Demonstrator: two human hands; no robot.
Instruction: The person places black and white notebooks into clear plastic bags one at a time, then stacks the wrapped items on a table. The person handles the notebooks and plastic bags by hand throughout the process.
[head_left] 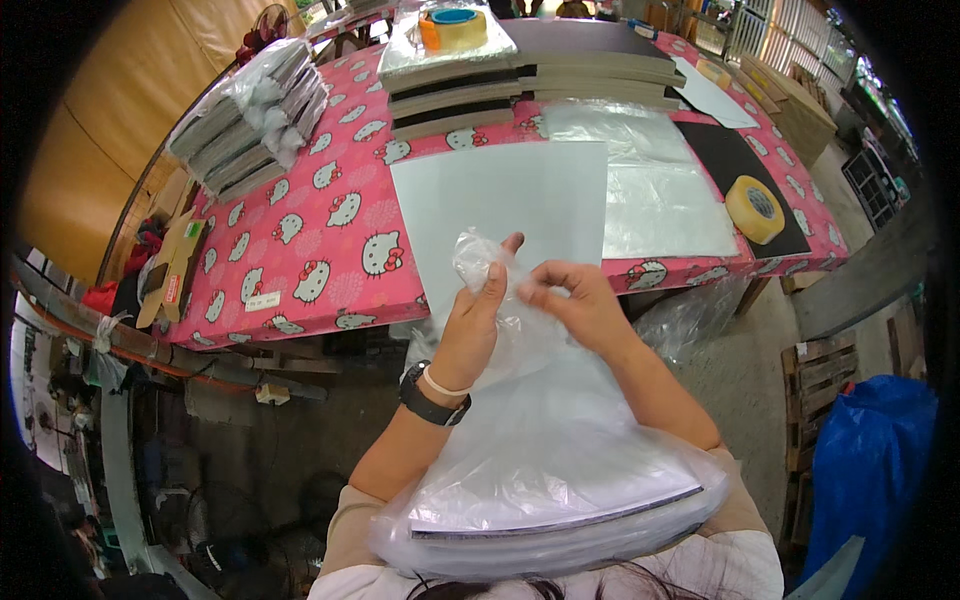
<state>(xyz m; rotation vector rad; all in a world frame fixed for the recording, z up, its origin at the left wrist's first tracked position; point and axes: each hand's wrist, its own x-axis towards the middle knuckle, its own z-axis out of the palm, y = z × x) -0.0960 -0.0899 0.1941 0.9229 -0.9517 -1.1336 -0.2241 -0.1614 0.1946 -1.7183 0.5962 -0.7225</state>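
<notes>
The clear plastic bag's mouth (pixel 487 262) is pinched by both hands' fingers (pixel 545 292) over the bagged grey board (pixel 560 490); bunching tighter seems needed.

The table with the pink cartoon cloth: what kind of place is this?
Probably a small packing workshop: stacked flat boards, tape rolls, and both hands pinching a clear plastic bag around boards.

A clear plastic bag (pixel 545 440) wraps a flat grey board (pixel 560 500) with a dark edge. The bag's open end is bunched and crumpled between the fingers (pixel 500 275), while the board lies flat below them, fully inside the loose, wrinkled film.
</notes>
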